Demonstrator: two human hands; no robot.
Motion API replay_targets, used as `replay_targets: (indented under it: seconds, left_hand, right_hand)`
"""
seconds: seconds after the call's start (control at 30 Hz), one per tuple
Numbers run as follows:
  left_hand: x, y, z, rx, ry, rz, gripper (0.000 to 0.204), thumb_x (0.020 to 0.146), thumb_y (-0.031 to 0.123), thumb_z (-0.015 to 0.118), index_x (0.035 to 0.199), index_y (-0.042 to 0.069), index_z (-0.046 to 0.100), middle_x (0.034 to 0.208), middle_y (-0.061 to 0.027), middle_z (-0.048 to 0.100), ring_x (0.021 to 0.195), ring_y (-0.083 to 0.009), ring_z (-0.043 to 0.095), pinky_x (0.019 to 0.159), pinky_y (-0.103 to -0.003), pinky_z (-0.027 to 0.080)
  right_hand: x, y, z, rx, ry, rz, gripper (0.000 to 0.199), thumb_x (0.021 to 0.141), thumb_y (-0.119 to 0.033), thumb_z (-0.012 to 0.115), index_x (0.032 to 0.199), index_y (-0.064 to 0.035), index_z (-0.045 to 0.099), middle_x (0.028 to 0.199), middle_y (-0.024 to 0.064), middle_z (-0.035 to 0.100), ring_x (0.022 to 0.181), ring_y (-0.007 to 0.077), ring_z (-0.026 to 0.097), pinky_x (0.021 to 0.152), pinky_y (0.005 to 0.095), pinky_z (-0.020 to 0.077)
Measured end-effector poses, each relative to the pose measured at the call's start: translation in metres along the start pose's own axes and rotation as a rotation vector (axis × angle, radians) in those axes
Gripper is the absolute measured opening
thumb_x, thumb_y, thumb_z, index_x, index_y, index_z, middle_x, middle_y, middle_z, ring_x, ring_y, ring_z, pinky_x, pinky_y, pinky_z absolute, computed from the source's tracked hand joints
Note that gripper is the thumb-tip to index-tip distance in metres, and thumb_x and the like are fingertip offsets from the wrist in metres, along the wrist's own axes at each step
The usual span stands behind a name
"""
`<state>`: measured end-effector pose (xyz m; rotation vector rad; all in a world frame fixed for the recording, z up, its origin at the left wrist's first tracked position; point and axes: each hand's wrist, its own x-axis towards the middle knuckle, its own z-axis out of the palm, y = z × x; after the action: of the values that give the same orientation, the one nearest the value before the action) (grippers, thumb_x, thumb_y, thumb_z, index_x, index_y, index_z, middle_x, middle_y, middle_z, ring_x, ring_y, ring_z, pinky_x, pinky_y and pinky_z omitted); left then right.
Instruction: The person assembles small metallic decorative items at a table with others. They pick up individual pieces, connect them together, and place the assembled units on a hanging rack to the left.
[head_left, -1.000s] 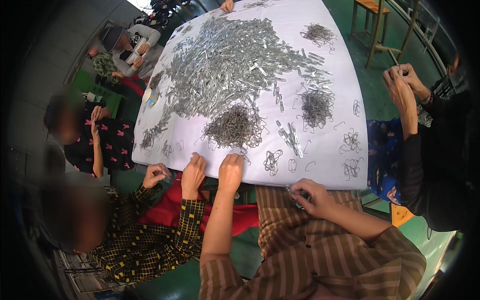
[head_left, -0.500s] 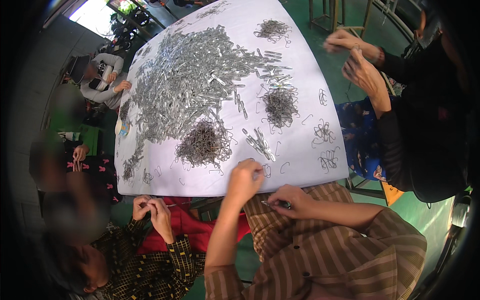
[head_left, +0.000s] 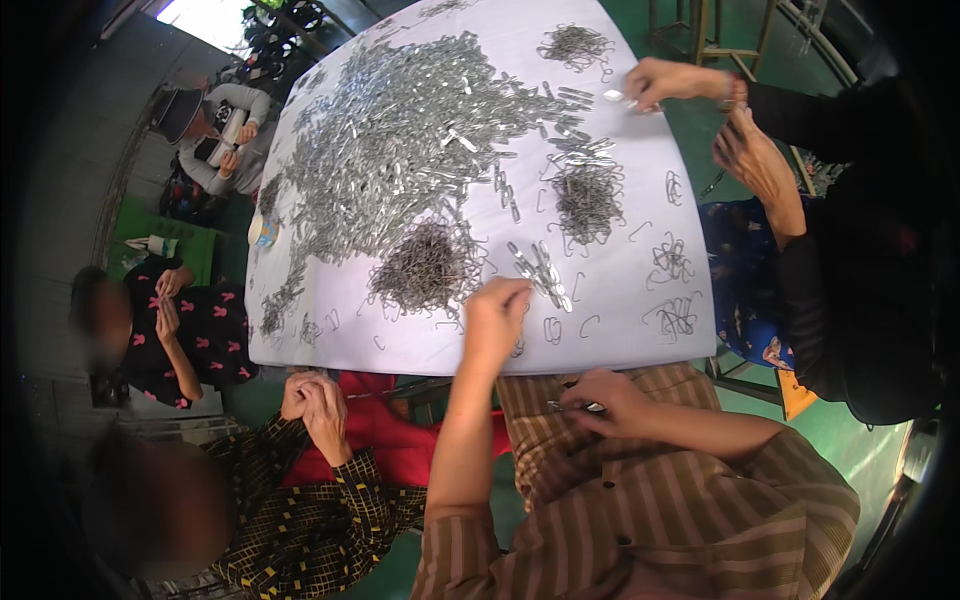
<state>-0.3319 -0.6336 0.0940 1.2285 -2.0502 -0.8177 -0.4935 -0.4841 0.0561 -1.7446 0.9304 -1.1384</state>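
At the near edge of the white table (head_left: 420,350), my left hand (head_left: 497,315) reaches over the cloth with its fingers drawn together. Its fingertips are beside a small group of shiny, slim silvery clips (head_left: 546,274); whatever they pinch is too small to make out. Low over my lap, my right hand (head_left: 607,403) is closed on a silvery clip (head_left: 594,407), whose ends show between the fingers. A few bent wire hooks (head_left: 552,330) lie just right of my left hand.
A broad heap of silvery clips (head_left: 390,150) covers the table's middle. Tangled piles of dark wire hooks (head_left: 428,268) lie nearer. A paper cup (head_left: 263,231) stands at the left edge. Co-workers sit left and right; one person's hand (head_left: 655,85) reaches over the right edge.
My left hand has moved slightly forward to the small group of clips. The co-worker at right has brought one hand over the table with a shiny piece. My right hand stays over my lap.
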Motion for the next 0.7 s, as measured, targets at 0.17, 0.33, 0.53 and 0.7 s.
replay_targets:
  seconds: [0.17, 0.33, 0.53, 0.7]
  left_hand:
    - [-0.028, -0.055, -0.072, 0.613, 0.115, -0.037, 0.008, 0.077, 0.002, 0.065, 0.083, 0.000, 0.069, 0.080, -0.0165, 0.065, 0.075, -0.0341, 0.063, 0.068, -0.040, 0.051]
    - [-0.055, -0.091, -0.072, 0.848, 0.052, 0.119, 0.006, 0.074, 0.003, 0.059, 0.076, 0.001, 0.064, 0.081, -0.0133, 0.063, 0.078, -0.0302, 0.062, 0.068, -0.039, 0.053]
    - [-0.057, -0.094, -0.069, 1.024, -0.100, 0.038, 0.006, 0.072, 0.007, 0.063, 0.073, 0.001, 0.063, 0.078, -0.0135, 0.063, 0.072, -0.0309, 0.062, 0.064, -0.040, 0.052]
    - [-0.054, -0.070, -0.071, 0.678, 0.001, -0.102, 0.005, 0.071, 0.004, 0.064, 0.073, 0.000, 0.062, 0.073, -0.0115, 0.063, 0.064, -0.0221, 0.061, 0.058, -0.034, 0.050]
  right_hand:
    - [0.004, 0.002, 0.004, 0.019, 0.002, -0.008, 0.028, 0.069, -0.004, 0.071, 0.096, -0.0100, 0.063, 0.075, 0.0034, 0.061, 0.070, 0.0227, 0.058, 0.069, 0.0351, 0.0451]
    - [0.005, 0.006, 0.006, 0.005, -0.022, -0.021, 0.028, 0.070, -0.004, 0.071, 0.095, -0.0097, 0.063, 0.074, 0.0028, 0.061, 0.069, 0.0229, 0.057, 0.068, 0.0353, 0.0444]
    - [0.006, 0.003, 0.006, -0.004, -0.023, -0.018, 0.025, 0.071, -0.003, 0.070, 0.094, -0.0090, 0.064, 0.073, 0.0033, 0.061, 0.068, 0.0233, 0.057, 0.067, 0.0355, 0.0441]
    - [0.003, 0.004, 0.009, -0.033, 0.043, 0.028, 0.023, 0.072, -0.002, 0.070, 0.093, -0.0076, 0.064, 0.075, 0.0050, 0.063, 0.069, 0.0238, 0.060, 0.066, 0.0351, 0.0450]
